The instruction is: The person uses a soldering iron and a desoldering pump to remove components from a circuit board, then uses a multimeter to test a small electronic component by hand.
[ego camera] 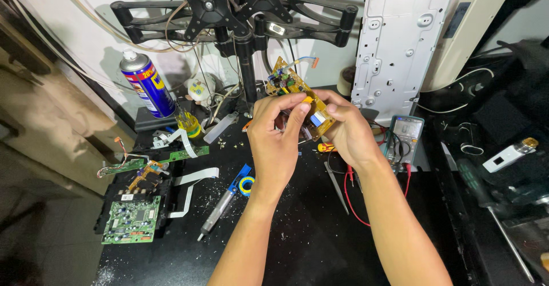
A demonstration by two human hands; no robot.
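Note:
A yellow circuit board (293, 87) with small components and a short wire with an orange plug is held up over the black bench. My left hand (275, 138) grips its near lower edge with thumb and fingers. My right hand (346, 130) holds the board from the right side, fingers curled around its lower corner. The board is tilted, its component side facing away and up.
A blue spray can (147, 84) stands at back left beside a black monitor stand (245, 63). Green circuit boards (132, 218), white ribbon cables, a soldering iron (222, 204), tweezers (337, 186), a multimeter (405, 137) with red leads, a screwdriver (493, 217) and a grey metal chassis (400, 40) surround my hands.

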